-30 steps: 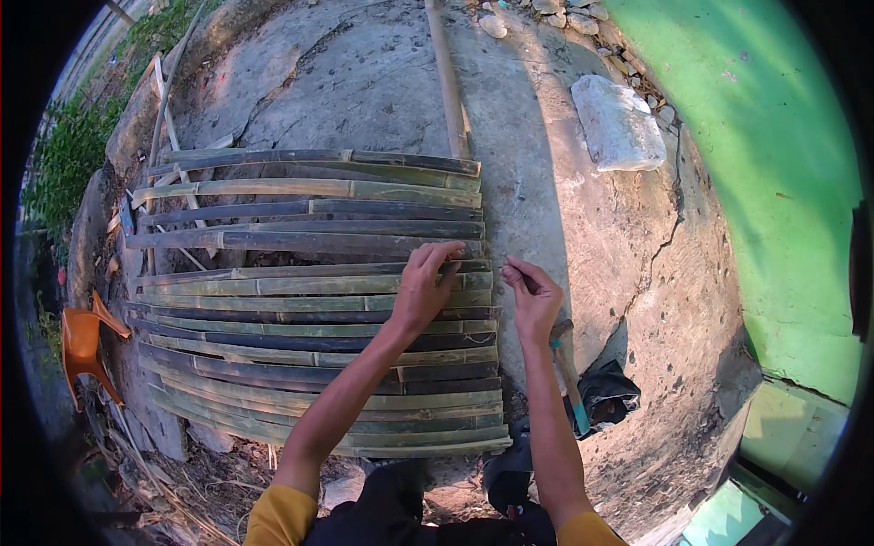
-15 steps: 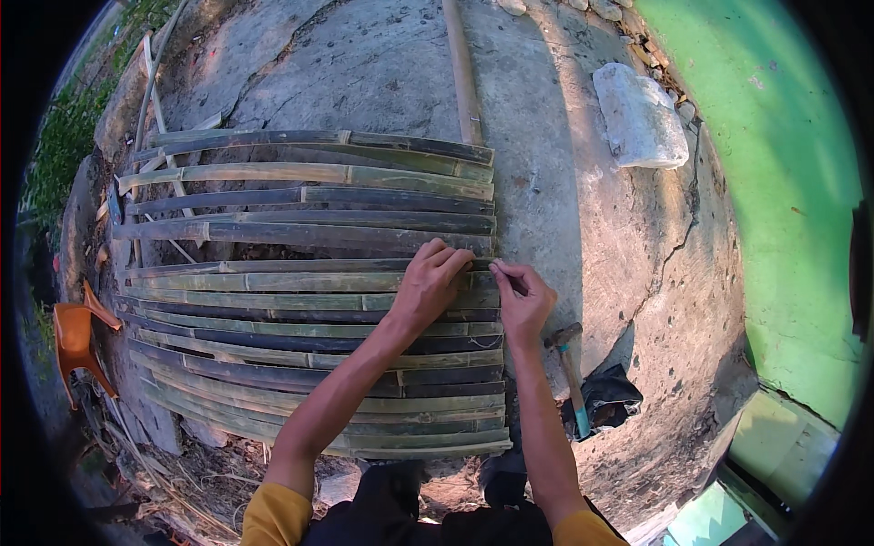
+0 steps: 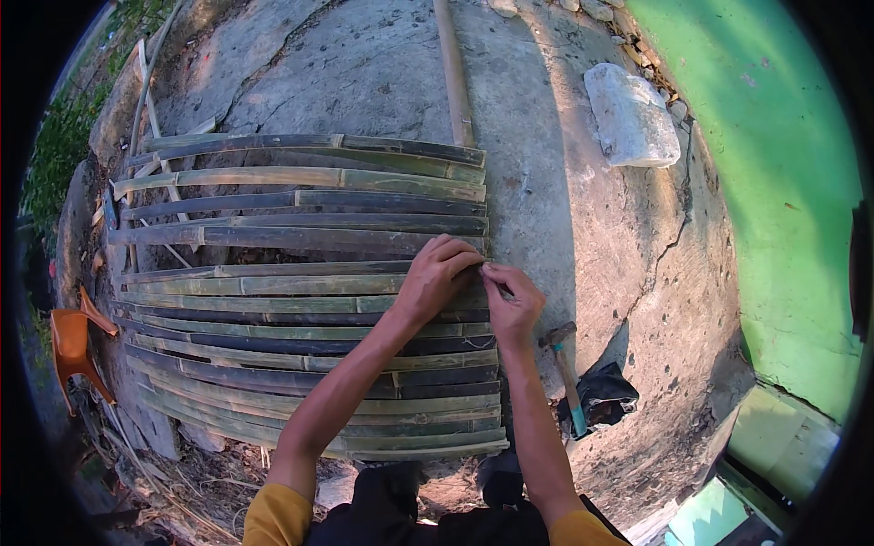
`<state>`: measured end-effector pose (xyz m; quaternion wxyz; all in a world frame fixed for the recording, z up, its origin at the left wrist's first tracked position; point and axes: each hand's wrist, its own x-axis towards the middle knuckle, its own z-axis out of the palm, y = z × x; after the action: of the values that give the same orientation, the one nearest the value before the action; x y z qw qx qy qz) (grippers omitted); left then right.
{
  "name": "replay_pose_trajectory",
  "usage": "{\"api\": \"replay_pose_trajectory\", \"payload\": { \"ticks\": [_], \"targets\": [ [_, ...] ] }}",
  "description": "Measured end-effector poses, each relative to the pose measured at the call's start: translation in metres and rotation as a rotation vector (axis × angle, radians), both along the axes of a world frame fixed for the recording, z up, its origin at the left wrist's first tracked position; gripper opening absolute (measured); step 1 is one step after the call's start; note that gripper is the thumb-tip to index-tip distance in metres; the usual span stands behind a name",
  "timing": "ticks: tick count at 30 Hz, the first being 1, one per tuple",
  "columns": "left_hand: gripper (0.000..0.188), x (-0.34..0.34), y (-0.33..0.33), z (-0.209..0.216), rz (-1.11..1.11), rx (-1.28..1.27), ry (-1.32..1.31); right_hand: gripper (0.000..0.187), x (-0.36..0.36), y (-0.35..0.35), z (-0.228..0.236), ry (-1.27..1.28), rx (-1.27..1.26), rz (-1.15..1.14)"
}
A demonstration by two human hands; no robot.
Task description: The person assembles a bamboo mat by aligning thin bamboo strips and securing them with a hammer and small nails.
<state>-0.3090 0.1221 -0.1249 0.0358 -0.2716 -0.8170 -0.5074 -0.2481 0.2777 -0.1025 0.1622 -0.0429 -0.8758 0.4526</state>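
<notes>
Split bamboo slats [image 3: 273, 288] lie side by side in a long row, dark and pale green, with their right ends roughly in line. Over those right ends, my left hand [image 3: 437, 276] rests on the slats, its fingers bent and closed together. My right hand [image 3: 515, 308] is just beyond the slat ends, thumb and forefinger pinched close to my left fingertips. Whatever sits between the fingers of either hand is too small to make out. A gap between slats runs just above my hands.
To the right of my right forearm lies a hammer [image 3: 566, 380] with a teal grip, beside a black plastic bag [image 3: 608, 397]. A whitish block [image 3: 630, 115] sits farther off. An orange plastic chair [image 3: 71, 350] stands at the left, and a green surface [image 3: 774, 182] borders the right.
My fingertips have come together: the left ones reach farther right, and the right pinch has shifted left toward them. The whole view has slid slightly. The slats look unmoved.
</notes>
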Motion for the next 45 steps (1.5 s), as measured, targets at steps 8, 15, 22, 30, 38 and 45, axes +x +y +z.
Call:
{"api": "replay_pose_trajectory", "payload": {
  "ticks": [8, 15, 22, 30, 38, 45],
  "targets": [
    [0.026, -0.003, 0.005, -0.007, 0.0, -0.069, -0.019, 0.014, -0.005, 0.005, 0.003, -0.037, -0.099, 0.009],
    [0.015, -0.002, 0.011, -0.008, 0.005, -0.046, -0.047, 0.027, 0.009, 0.025, 0.029, -0.15, -0.015, -0.04],
    [0.015, -0.002, 0.006, -0.008, 0.061, -0.02, -0.066, 0.038, 0.105, 0.114, 0.063, -0.656, 0.449, -0.068],
    [0.015, -0.003, 0.014, -0.007, 0.051, -0.009, -0.042, 0.032, 0.167, 0.123, 0.047, -0.628, 0.555, 0.005],
    [0.017, -0.004, 0.011, -0.008, 0.054, -0.038, -0.042, 0.028, 0.093, 0.023, 0.073, -0.379, 0.104, -0.048],
    [0.015, -0.004, 0.011, -0.009, 0.052, 0.008, -0.005, 0.028, 0.073, -0.008, 0.055, -0.32, 0.071, -0.036]
  ]
}}
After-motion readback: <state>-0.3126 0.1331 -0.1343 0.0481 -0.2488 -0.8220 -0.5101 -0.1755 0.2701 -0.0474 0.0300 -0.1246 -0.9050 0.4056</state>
